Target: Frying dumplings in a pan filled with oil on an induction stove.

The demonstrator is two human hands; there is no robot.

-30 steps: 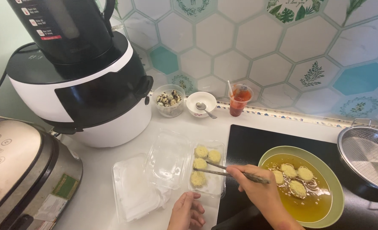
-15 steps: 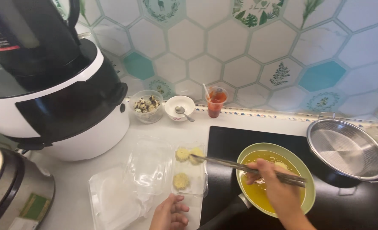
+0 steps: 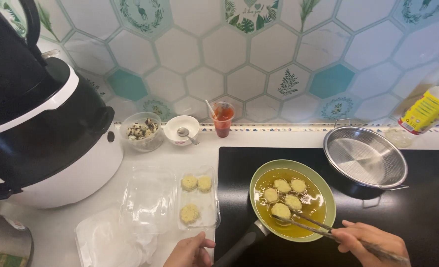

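We count five breaded patties (image 3: pixel 281 210) floating in yellow oil in the green frying pan (image 3: pixel 328 195), which sits on the black cooktop (image 3: pixel 427 207) near its left edge. They are round, pale gold and crumb-coated. Three more of the same kind (image 3: pixel 189 213) lie in the clear plastic tray (image 3: pixel 211 217) on the white counter, just beside the cooktop's left edge.

Our right hand (image 3: pixel 372 242), at the cooktop's front edge, pinches a pair of thin chopsticks (image 3: pixel 308 225), whose tips touch the nearest patty. Our left hand (image 3: pixel 189 251) lies at the counter's front edge, fingers loosely curled and holding nothing, just beside the pan's dark handle.

Along the tiled back wall stand three small vessels: a glass bowl of speckled quail eggs (image 3: pixel 140 129), a white bowl with a spoon (image 3: pixel 182 130), and a cup of red sauce (image 3: pixel 223 118). One metal mesh strainer (image 3: pixel 365 155) rests at the cooktop's back right.
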